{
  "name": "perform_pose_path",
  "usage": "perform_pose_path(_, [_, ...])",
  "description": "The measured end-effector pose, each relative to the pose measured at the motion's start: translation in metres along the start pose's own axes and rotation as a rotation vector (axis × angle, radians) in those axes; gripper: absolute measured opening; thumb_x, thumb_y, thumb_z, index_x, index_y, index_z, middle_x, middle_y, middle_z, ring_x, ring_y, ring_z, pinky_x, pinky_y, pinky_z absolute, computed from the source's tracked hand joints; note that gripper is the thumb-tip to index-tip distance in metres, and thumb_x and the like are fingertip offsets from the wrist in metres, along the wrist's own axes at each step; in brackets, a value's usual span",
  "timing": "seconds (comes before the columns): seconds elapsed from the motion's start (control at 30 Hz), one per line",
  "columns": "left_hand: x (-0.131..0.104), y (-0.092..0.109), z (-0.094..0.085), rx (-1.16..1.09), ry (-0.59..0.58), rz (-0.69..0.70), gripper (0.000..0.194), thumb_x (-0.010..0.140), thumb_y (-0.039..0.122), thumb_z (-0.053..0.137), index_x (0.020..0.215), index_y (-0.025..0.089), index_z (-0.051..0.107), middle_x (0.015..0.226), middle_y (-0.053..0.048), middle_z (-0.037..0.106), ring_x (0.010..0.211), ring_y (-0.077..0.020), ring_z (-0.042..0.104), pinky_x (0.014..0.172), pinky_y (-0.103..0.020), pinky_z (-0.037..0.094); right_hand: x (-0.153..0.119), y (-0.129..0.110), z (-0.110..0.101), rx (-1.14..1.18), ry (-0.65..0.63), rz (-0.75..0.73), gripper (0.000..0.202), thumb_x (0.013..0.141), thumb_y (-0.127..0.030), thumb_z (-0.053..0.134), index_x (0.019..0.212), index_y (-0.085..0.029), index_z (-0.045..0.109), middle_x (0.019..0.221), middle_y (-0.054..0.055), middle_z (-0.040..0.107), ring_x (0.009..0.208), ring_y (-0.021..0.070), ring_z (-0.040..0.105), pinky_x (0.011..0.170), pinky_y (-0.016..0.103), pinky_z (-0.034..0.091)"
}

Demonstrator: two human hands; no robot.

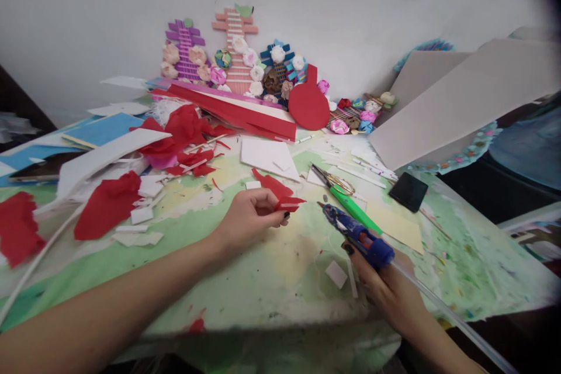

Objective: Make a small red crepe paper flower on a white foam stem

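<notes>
My left hand pinches a small piece of red paper between thumb and fingers, with a pale strip along it. Just behind it another red piece lies on the table. In my right hand is a blue hot glue gun, its nozzle aimed left toward the red paper but apart from it. A long clear glue stick sticks out of the gun's rear. Scissors and a green-handled tool lie beyond the gun. A white square scrap rests left of my right hand.
Red crepe paper and white scraps clutter the left side, near a white cord. A white card, a red round-bodied cutout and paper-flower crafts stand or lie behind. A phone lies at right.
</notes>
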State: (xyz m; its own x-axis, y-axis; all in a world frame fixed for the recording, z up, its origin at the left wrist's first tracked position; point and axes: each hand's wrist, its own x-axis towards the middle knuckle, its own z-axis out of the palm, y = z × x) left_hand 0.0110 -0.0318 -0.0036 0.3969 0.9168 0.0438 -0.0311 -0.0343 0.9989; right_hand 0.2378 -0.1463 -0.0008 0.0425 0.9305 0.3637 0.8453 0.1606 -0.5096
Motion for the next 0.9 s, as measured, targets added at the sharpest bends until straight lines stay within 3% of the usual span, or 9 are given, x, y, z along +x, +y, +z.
perform_pose_path(0.17, [0.003, 0.003, -0.003, -0.073, 0.024, -0.102, 0.012, 0.073, 0.017, 0.07, 0.082, 0.01, 0.065, 0.071, -0.006, 0.073, 0.067, -0.0149, 0.07, 0.059, -0.02, 0.054, 0.003, 0.035, -0.029, -0.31, 0.094, 0.176, 0.026, 0.079, -0.048, 0.05, 0.084, -0.023, 0.054, 0.064, 0.003, 0.061, 0.052, 0.0213, 0.058, 0.048, 0.03, 0.04])
perform_pose_path(0.33, [0.005, 0.003, -0.004, -0.151, 0.032, -0.152, 0.018, 0.075, 0.019, 0.07, 0.089, 0.009, 0.066, 0.074, -0.008, 0.074, 0.069, -0.0158, 0.071, 0.06, -0.02, 0.055, 0.003, 0.101, -0.076, -0.625, 0.117, 0.332, 0.031, 0.079, -0.057, 0.05, 0.078, -0.026, 0.046, 0.065, 0.009, 0.06, 0.052, 0.0263, 0.058, 0.045, 0.035, 0.039])
perform_pose_path(0.5, [0.003, 0.004, -0.004, -0.167, 0.021, -0.168, 0.019, 0.076, 0.019, 0.069, 0.092, 0.009, 0.067, 0.075, -0.008, 0.074, 0.067, -0.0159, 0.071, 0.059, -0.02, 0.054, -0.004, 0.158, -0.108, -0.599, 0.022, 0.385, 0.036, 0.082, -0.052, 0.053, 0.058, -0.032, 0.036, 0.058, 0.011, 0.056, 0.045, 0.0216, 0.056, 0.045, 0.037, 0.04])
perform_pose_path(0.67, [0.004, 0.004, -0.002, -0.16, 0.03, -0.179, 0.016, 0.077, 0.017, 0.067, 0.09, 0.009, 0.066, 0.074, -0.008, 0.073, 0.065, -0.016, 0.071, 0.058, -0.02, 0.054, -0.003, 0.198, -0.118, -0.517, -0.006, 0.334, 0.034, 0.078, -0.046, 0.061, 0.053, -0.03, 0.045, 0.053, 0.008, 0.056, 0.047, 0.0246, 0.06, 0.047, 0.039, 0.044])
perform_pose_path(0.73, [0.005, 0.003, -0.001, -0.162, 0.026, -0.177, 0.015, 0.076, 0.018, 0.066, 0.089, 0.009, 0.067, 0.074, -0.007, 0.073, 0.065, -0.0161, 0.071, 0.058, -0.021, 0.054, 0.004, 0.202, -0.119, -0.579, 0.053, 0.225, 0.034, 0.068, -0.036, 0.072, 0.053, -0.029, 0.043, 0.051, 0.006, 0.053, 0.054, 0.0285, 0.063, 0.05, 0.041, 0.046])
perform_pose_path(0.8, [0.006, 0.001, -0.002, -0.156, 0.015, -0.175, 0.016, 0.076, 0.018, 0.067, 0.089, 0.009, 0.067, 0.074, -0.007, 0.073, 0.065, -0.016, 0.071, 0.059, -0.021, 0.055, 0.013, 0.187, -0.115, -0.729, 0.178, 0.132, 0.028, 0.064, -0.03, 0.074, 0.058, -0.027, 0.047, 0.054, 0.006, 0.054, 0.058, 0.0325, 0.063, 0.051, 0.043, 0.045])
perform_pose_path(0.83, [0.006, 0.001, -0.002, -0.146, 0.008, -0.177, 0.016, 0.076, 0.019, 0.067, 0.089, 0.009, 0.068, 0.075, -0.007, 0.073, 0.066, -0.0158, 0.071, 0.06, -0.021, 0.055, 0.018, 0.171, -0.111, -0.806, 0.255, 0.12, 0.019, 0.067, -0.032, 0.071, 0.069, -0.026, 0.054, 0.062, 0.009, 0.058, 0.061, 0.0344, 0.063, 0.051, 0.045, 0.044])
perform_pose_path(0.9, [0.006, -0.001, -0.002, -0.108, -0.004, -0.185, 0.015, 0.076, 0.019, 0.067, 0.087, 0.009, 0.069, 0.074, -0.007, 0.073, 0.065, -0.0147, 0.07, 0.061, -0.02, 0.055, 0.028, 0.125, -0.096, -0.749, 0.265, -0.011, 0.019, 0.078, -0.031, 0.063, 0.094, -0.022, 0.06, 0.085, 0.016, 0.065, 0.077, 0.0355, 0.065, 0.059, 0.046, 0.048])
